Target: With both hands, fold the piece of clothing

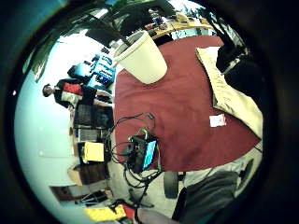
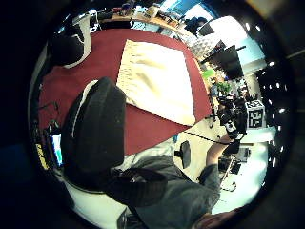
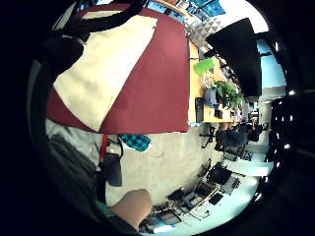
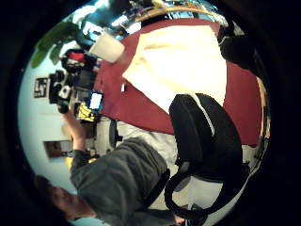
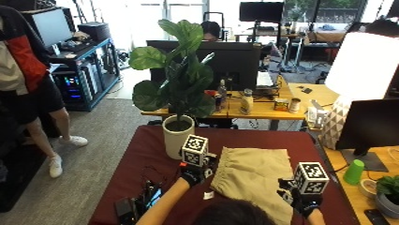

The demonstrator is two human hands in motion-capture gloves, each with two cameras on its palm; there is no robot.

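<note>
Low in the outside view, the left hand (image 5: pixel 192 176) and right hand (image 5: pixel 298 197) hovered at either side of the beige garment (image 5: pixel 249 180), seemingly poised to take its edges; whether their fingers were apart or together could not be told. The garment lay flat, centre-right on the dark red surface (image 5: pixel 140 159). Beyond it, upper left, stood a potted plant (image 5: pixel 178 98).

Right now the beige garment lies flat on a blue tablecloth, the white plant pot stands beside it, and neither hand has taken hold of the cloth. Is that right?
Not quite: the tablecloth is dark red, not blue, as the outside view shows. The rest holds: the beige garment lies flat, the white plant pot stands beside it, and the left hand and right hand hover by its edges, holding nothing.
</note>
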